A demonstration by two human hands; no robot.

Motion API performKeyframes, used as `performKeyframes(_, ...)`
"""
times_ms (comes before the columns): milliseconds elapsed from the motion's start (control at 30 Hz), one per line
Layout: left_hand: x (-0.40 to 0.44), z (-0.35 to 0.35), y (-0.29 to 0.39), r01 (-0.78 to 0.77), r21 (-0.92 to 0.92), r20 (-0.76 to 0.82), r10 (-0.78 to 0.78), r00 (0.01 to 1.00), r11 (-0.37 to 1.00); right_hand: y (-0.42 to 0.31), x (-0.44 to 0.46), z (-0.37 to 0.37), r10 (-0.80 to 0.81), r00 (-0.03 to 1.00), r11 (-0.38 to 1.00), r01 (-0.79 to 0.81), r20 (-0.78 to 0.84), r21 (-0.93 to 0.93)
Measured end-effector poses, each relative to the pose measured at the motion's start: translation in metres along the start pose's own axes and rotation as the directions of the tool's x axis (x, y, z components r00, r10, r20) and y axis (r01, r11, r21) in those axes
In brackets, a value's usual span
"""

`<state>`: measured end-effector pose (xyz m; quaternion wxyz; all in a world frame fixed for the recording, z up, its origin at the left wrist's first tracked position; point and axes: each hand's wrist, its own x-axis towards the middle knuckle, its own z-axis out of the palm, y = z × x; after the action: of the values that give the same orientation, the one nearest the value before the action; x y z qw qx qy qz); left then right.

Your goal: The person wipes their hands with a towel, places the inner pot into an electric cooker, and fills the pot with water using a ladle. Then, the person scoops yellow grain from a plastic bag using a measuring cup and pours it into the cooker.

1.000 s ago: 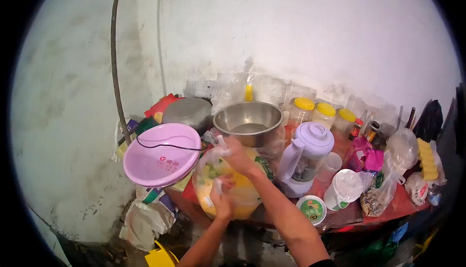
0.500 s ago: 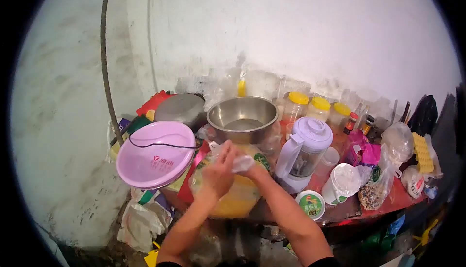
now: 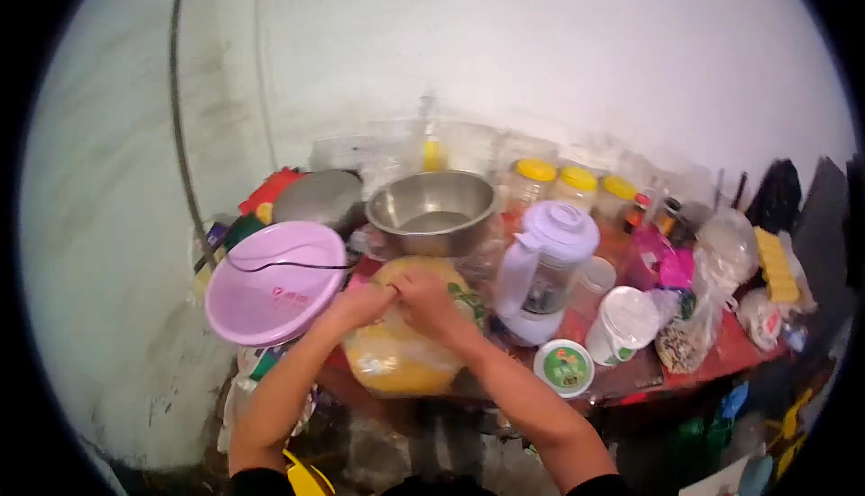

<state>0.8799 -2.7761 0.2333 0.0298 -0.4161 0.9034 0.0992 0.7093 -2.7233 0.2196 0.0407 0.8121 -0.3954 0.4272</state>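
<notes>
A large clear plastic bag with yellow contents (image 3: 405, 361) rests at the front edge of the red table. Above its top, my left hand (image 3: 368, 304) and my right hand (image 3: 425, 301) meet with fingers pressed together. The fingers are blurred, and whatever they pinch is too small to make out. Just behind the bag is a steel basin (image 3: 432, 203). To its left sits a pink basin (image 3: 270, 293) with a black cord across it.
A lilac blender (image 3: 547, 271) stands right of the bag. Near it are a round green-labelled lid (image 3: 565, 367) and a white tub (image 3: 622, 325). Yellow-lidded jars (image 3: 536, 181) line the wall. Bagged goods (image 3: 689, 338) lie farther right, and a grey round pot (image 3: 315, 200) at back left.
My hands have come together over the bag's top, and the white bunched plastic seen between them earlier no longer shows. The whole view has shifted, moving the objects left.
</notes>
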Motion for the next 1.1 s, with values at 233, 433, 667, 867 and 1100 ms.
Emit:
performKeyframes(233, -0.051, -0.040, 0.050, -0.039, -0.725, -0.171, -0.126, 0.977, 0.688, -0.024, 0.006, -0.024, 0.014, 0.924, 0.999, -0.025, -0.381, -0.025)
performKeyframes(433, -0.041, -0.018, 0.047, 0.095, -0.993, 0.071, -0.297, 0.952, 0.068, -0.030, -0.030, -0.039, 0.131, 0.988, 0.991, -0.132, -0.078, 0.003)
performKeyframes(667, -0.024, -0.008, 0.021, 0.252, -0.840, 0.206, -0.148, 0.967, 0.480, -0.013, -0.026, -0.015, 0.069, 0.998, 0.991, -0.068, 0.005, -0.114)
performKeyframes(867, -0.054, -0.017, 0.070, 0.016, -0.037, -0.573, -0.034, 0.819, 0.999, -0.012, -0.016, -0.010, 0.337, 0.920, 0.940, -0.340, 0.202, -0.022)
performKeyframes(1100, -0.049, -0.007, 0.055, -0.013, -0.157, -0.450, -0.059, 0.891, 0.988, -0.023, -0.009, -0.031, 0.426, 0.899, 0.844, -0.436, 0.103, 0.313)
